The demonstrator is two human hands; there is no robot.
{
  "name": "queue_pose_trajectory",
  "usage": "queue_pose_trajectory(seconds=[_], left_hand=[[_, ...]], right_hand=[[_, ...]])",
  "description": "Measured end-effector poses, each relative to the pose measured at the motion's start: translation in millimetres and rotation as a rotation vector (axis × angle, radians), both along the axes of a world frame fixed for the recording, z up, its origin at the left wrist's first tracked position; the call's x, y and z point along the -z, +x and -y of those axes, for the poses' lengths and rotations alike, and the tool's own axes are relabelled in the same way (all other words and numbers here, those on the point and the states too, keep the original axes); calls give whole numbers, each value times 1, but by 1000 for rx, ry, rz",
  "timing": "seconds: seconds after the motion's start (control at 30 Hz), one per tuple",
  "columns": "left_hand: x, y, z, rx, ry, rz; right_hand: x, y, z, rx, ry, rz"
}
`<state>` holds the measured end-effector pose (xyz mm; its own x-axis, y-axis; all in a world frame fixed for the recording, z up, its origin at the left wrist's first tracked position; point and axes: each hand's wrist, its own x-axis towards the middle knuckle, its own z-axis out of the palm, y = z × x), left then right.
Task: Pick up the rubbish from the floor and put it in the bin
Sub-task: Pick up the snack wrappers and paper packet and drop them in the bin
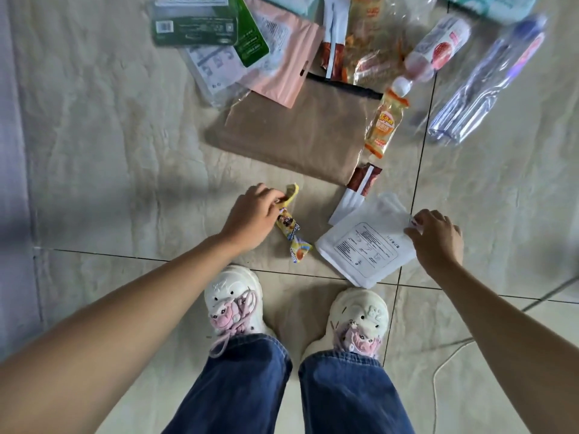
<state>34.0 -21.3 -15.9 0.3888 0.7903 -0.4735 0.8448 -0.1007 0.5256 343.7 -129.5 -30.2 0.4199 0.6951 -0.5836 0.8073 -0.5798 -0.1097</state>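
Her left hand [250, 214] pinched the yellow candy wrapper [289, 227] lying on the floor [109, 136] just beside it; the right hand [437, 239] pinched the white packet's [363, 249] edge.

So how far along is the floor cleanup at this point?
Nothing looks binned yet, and no bin is in view. In hand: the left hand pinches the yellow wrapper, and the right hand grips the edge of the white packet. Left on the floor: the brown bag, pink pouch, orange wrapper, two bottles and more.
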Motion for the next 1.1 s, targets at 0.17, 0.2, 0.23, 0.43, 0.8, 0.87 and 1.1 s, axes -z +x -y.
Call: queue_pose_trajectory(seconds=[0.17,0.2,0.23,0.43,0.8,0.87,1.1], left_hand=[[4,18,8,418,-111,-7],[8,19,8,532,-113,-57],[13,19,8,657,-99,-111],[33,17,-3,973,14,-353],[51,-11,-17,702,231,-409],[51,-17,-17,646,201,-428],[29,-23,-34,-252,-136,-97]], right_hand=[[-20,22,-4,-236,22,4],[-22,25,-6,-302,37,10],[-23,26,-7,-371,47,16],[-12,7,-31,-674,137,7],[21,-50,-81,-965,66,26],[20,-49,-80,-963,40,81],[9,-40,-67,-768,-64,22]])
